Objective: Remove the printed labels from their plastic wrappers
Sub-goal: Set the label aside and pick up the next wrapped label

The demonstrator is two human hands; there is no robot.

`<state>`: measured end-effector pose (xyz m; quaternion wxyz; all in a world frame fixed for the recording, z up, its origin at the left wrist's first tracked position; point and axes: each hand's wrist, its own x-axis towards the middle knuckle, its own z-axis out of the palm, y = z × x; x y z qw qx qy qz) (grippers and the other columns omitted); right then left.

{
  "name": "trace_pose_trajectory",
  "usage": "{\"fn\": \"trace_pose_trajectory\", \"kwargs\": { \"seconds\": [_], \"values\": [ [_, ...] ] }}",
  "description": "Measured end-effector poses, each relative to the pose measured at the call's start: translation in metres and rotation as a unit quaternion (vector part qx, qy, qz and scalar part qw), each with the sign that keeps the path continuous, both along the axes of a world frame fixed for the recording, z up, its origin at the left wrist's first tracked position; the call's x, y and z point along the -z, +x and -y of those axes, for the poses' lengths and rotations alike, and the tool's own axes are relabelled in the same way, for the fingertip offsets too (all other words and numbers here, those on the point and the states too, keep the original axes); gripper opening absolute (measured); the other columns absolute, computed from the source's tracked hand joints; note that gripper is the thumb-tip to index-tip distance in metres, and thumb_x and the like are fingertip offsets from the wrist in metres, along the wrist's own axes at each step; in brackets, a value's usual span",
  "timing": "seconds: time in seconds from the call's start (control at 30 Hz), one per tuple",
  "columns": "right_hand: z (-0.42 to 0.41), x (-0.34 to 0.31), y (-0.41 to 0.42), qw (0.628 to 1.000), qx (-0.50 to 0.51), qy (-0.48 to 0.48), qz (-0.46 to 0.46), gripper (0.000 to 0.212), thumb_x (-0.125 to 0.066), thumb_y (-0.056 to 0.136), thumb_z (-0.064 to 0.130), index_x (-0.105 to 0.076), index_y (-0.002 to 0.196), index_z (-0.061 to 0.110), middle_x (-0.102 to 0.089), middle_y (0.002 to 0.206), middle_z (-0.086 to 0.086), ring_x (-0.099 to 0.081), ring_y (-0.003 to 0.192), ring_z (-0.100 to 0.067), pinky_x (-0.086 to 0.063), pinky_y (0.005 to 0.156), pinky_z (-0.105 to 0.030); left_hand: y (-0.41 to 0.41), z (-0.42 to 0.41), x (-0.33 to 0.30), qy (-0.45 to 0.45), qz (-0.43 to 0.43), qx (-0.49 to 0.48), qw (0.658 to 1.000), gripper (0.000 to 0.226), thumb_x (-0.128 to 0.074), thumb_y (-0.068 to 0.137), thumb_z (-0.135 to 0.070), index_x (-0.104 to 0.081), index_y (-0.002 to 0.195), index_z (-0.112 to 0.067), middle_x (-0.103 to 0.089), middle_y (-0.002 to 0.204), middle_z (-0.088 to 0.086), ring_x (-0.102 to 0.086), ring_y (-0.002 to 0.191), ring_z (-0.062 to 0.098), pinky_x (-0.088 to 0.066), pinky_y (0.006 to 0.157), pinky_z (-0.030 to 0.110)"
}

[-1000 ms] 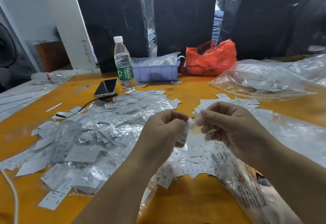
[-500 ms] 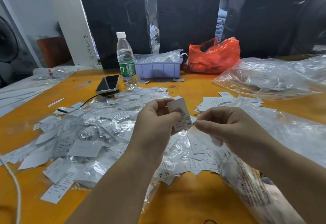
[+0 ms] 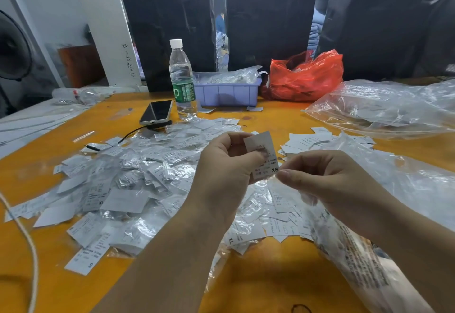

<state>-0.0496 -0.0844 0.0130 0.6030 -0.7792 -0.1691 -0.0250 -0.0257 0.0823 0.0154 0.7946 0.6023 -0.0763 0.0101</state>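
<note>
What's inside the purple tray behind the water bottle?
The purple tray holds a heap of crinkled clear plastic rising above its rim, with a white strip hanging over the right end. Anything beneath the plastic is covered.

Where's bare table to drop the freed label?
Bare orange table lies between the purple bin, the clear bags and the bare labels; more at the near edge. Centre-left is crowded with the wrapped pile, phone and bottle.

A garment packing workshop: black-wrapped bales (image 3: 270, 17), heaped size labels (image 3: 128, 177), orange worktable (image 3: 270, 275).
</note>
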Motion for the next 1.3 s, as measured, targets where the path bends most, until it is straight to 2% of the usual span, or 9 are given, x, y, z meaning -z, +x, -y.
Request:
{"fn": "trace_pose_trajectory", "kwargs": {
  "seconds": [0.2,0.4,0.5,0.57,0.63,0.7,0.97,1.1,1.3],
  "values": [
    [0.0007,0.0002,-0.0013,1.000,0.000,-0.008,0.010,0.015,-0.072,0.073,0.032,-0.076,0.075,0.017,-0.049,0.050,-0.005,-0.040,0.044,-0.011,-0.032,0.042,-0.014,0.0006,0.0000,0.0015,-0.001,0.005,-0.008,1.000,0.027,-0.067,0.080,0.012,-0.062,0.088,-0.013,-0.070,0.088,0.008,-0.071,0.091,0.028,-0.060,0.068,0.032],
    [0.0016,0.0009,0.0017,0.999,0.026,0.001,0.035,0.022,-0.070,0.068,0.040,-0.076,0.075,0.020,-0.049,0.050,-0.005,-0.038,0.050,-0.020,-0.033,0.046,-0.024,0.0001,0.0019,-0.0007,-0.011,-0.007,0.054,0.998,0.026,-0.071,0.077,0.012,-0.061,0.091,-0.008,-0.069,0.083,0.008,-0.069,0.085,0.026,-0.062,0.071,0.035],
    [0.0026,0.0019,0.0030,0.998,0.038,0.010,0.048,0.026,-0.071,0.067,0.044,-0.076,0.075,0.021,-0.052,0.053,-0.008,-0.041,0.051,-0.021,-0.035,0.049,-0.029,-0.0006,-0.0010,0.0003,0.087,0.013,0.046,0.995,0.020,-0.073,0.081,0.002,-0.064,0.095,-0.008,-0.071,0.089,0.011,-0.070,0.087,0.027,-0.061,0.070,0.031],
    [0.0031,0.0021,0.0037,0.998,0.039,0.010,0.051,0.027,-0.071,0.066,0.046,-0.076,0.076,0.022,-0.053,0.055,-0.009,-0.042,0.051,-0.020,-0.036,0.049,-0.029,-0.0019,-0.0015,0.0018,0.171,0.047,0.042,0.983,0.014,-0.073,0.084,-0.009,-0.067,0.095,-0.013,-0.072,0.087,0.006,-0.068,0.080,0.020,-0.056,0.064,0.024],
    [0.0038,0.0019,0.0043,0.998,0.032,0.017,0.047,0.028,-0.071,0.064,0.047,-0.077,0.077,0.022,-0.055,0.056,-0.010,-0.043,0.050,-0.018,-0.036,0.049,-0.027,-0.0040,-0.0004,0.0025,0.196,0.068,0.050,0.977,0.011,-0.075,0.084,-0.016,-0.068,0.092,-0.019,-0.069,0.075,-0.003,-0.062,0.068,0.008,-0.050,0.057,0.017],
    [0.0045,0.0015,0.0048,0.999,0.015,0.024,0.031,0.028,-0.072,0.064,0.044,-0.078,0.079,0.020,-0.056,0.058,-0.011,-0.043,0.050,-0.015,-0.037,0.048,-0.022,-0.0045,0.0005,0.0029,0.209,0.082,0.048,0.973,0.012,-0.076,0.083,-0.017,-0.068,0.090,-0.022,-0.066,0.071,-0.007,-0.059,0.065,0.004,-0.049,0.057,0.017],
    [0.0041,0.0026,0.0046,0.998,-0.029,0.051,-0.012,0.028,-0.070,0.068,0.019,-0.076,0.093,0.010,-0.055,0.064,-0.009,-0.045,0.050,-0.015,-0.041,0.048,-0.021,-0.0053,-0.0004,0.0018,0.237,0.100,0.002,0.966,0.013,-0.077,0.082,-0.020,-0.067,0.090,-0.021,-0.070,0.082,0.002,-0.065,0.082,0.025,-0.055,0.072,0.043],
    [0.0036,0.0036,0.0052,0.998,-0.013,0.054,-0.014,0.036,-0.071,0.065,0.018,-0.071,0.099,0.007,-0.060,0.065,-0.007,-0.047,0.052,-0.016,-0.041,0.047,-0.021,-0.0046,-0.0001,0.0007,0.242,0.102,0.007,0.965,0.015,-0.078,0.082,-0.021,-0.067,0.092,-0.021,-0.069,0.081,0.000,-0.066,0.082,0.023,-0.057,0.070,0.041],
    [0.0036,0.0039,0.0051,0.999,-0.016,0.039,-0.012,0.028,-0.073,0.065,0.023,-0.076,0.090,0.012,-0.059,0.068,-0.011,-0.047,0.053,-0.016,-0.041,0.048,-0.022,-0.0052,-0.0003,0.0014,0.232,0.096,0.018,0.968,0.011,-0.076,0.084,-0.017,-0.068,0.092,-0.018,-0.070,0.085,0.005,-0.066,0.080,0.023,-0.057,0.063,0.033]
  ]
}}
